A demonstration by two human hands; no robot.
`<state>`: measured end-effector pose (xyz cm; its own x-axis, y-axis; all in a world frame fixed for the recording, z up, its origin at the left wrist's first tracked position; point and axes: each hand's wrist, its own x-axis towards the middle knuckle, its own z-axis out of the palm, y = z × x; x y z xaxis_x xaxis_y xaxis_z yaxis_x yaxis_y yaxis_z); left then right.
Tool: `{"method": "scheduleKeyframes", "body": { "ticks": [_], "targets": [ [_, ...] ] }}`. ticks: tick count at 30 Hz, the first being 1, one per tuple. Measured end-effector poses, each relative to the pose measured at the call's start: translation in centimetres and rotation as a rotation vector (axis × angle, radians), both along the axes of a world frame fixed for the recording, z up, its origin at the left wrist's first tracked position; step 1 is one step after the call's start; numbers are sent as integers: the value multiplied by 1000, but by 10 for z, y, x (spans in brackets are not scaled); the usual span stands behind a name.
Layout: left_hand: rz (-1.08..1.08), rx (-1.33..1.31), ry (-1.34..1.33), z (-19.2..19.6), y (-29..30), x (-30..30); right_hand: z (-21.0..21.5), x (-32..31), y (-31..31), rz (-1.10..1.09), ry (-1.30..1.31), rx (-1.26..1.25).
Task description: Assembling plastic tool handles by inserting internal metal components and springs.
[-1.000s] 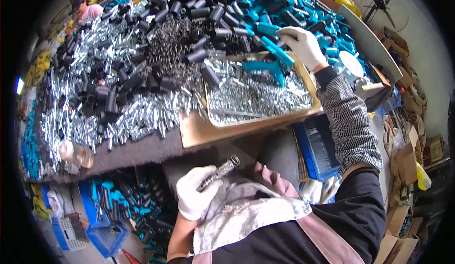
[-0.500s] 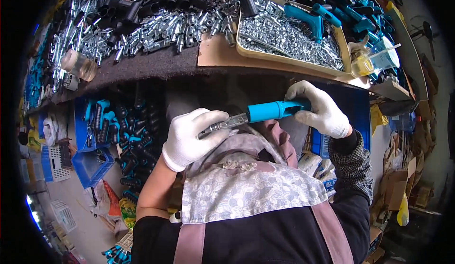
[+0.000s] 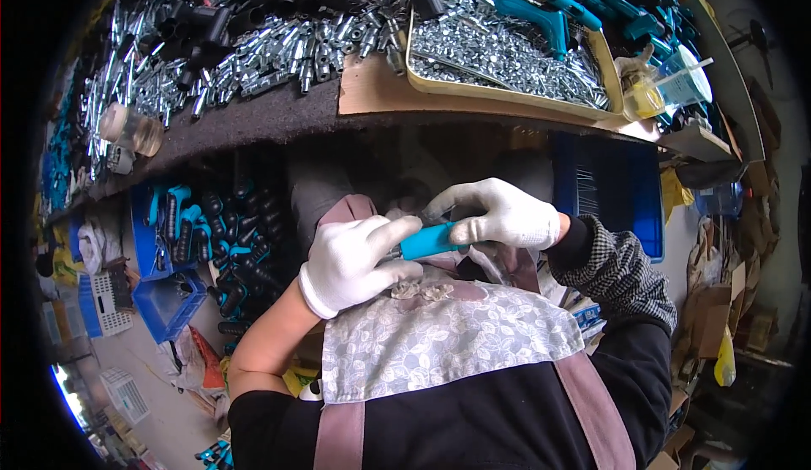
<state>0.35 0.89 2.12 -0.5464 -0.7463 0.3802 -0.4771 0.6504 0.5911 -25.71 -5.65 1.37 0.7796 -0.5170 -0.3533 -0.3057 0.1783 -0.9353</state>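
Both of your gloved hands meet low over your lap, below the tabletop (image 3: 279,115) edge. Your left hand (image 3: 351,263) is closed around one end of a blue handle (image 3: 429,239), and your right hand (image 3: 498,215) grips its other end, fingers curled over it. Beyond your hands, up on the tabletop, sits a tray (image 3: 507,98) of small silver metal parts, with black tubes (image 3: 211,22) farther left.

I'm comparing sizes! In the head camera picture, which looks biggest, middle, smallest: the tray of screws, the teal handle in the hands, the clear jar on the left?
1. Tray of screws
2. Teal handle and clear jar: look alike; the handle is nearer and partly covered.
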Motion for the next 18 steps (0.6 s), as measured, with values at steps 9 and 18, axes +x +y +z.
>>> {"method": "scheduleKeyframes", "body": {
  "ticks": [9, 18],
  "targets": [
    [7, -21, -38, 3, 2, -1, 8, 3, 1, -38, -17, 41],
    [78, -128, -83, -1, 2, -8, 32, 6, -4, -49, 134, -76]
  ]
}}
